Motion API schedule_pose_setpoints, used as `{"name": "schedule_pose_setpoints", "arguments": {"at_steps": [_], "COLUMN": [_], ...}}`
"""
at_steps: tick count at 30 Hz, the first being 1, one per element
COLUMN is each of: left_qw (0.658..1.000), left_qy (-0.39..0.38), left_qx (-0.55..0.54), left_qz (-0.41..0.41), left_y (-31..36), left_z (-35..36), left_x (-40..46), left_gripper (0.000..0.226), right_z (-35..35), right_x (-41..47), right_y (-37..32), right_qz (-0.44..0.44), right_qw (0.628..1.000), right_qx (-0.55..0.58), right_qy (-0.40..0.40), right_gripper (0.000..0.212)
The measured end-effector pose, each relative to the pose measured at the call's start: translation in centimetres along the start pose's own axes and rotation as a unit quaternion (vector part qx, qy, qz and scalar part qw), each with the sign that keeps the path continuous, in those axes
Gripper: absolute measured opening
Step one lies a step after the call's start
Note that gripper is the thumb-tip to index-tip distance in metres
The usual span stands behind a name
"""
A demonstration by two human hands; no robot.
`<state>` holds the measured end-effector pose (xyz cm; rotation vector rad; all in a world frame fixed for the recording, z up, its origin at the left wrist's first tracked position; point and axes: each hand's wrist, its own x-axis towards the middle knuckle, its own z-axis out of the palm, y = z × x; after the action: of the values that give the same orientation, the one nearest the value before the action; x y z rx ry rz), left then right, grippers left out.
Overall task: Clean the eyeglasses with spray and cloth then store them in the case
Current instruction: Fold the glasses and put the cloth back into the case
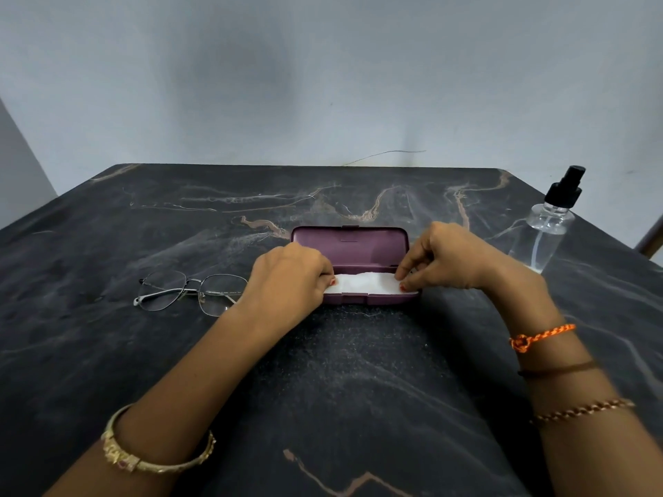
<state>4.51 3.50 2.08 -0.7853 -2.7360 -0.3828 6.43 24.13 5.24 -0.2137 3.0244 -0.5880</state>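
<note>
- Left hand and right hand fingertips pinch opposite ends of a soft white cloth.
- The cloth lies inside an open, hard maroon plastic case.
- Thin metal-framed eyeglasses lie just left of the left fingers.
- No legible writing.

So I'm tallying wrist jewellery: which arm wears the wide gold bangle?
The left arm: its gold bangle is one broad band. The right arm carries only thin pieces: an orange thread, a dark band and a slim chain.
</note>
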Motion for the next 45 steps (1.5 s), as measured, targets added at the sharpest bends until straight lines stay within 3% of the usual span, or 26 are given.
{"name": "schedule_pose_setpoints", "arguments": {"at_steps": [8,14,29,37,45], "left_qw": [0.996,0.987,0.997,0.989,0.950], "left_qy": [-0.052,-0.003,0.022,0.127,0.278], "left_qx": [0.043,0.144,0.042,-0.005,-0.099], "left_qz": [0.065,0.070,0.059,0.081,0.106], "left_y": [-0.4,0.0,-0.4,0.0,-0.6], "left_z": [-0.4,0.0,0.2,0.1,-1.1], "left_x": [0.1,0.1,0.1,-0.3,-0.1], "left_gripper": [0.057,0.057,0.058,0.046,0.025], "right_z": [0.0,0.1,0.4,1.0,1.6], "right_x": [0.1,0.1,0.1,0.3,0.4], "right_y": [0.0,0.0,0.8,0.9,0.2], "right_qz": [0.006,0.021,-0.001,0.007,-0.041], "right_qw": [1.000,1.000,0.998,0.990,0.937], "right_qx": [-0.016,-0.017,0.030,0.011,-0.056], "right_qy": [0.012,0.013,0.062,0.138,0.341], "right_gripper": [0.012,0.010,0.020,0.027,0.015]}}
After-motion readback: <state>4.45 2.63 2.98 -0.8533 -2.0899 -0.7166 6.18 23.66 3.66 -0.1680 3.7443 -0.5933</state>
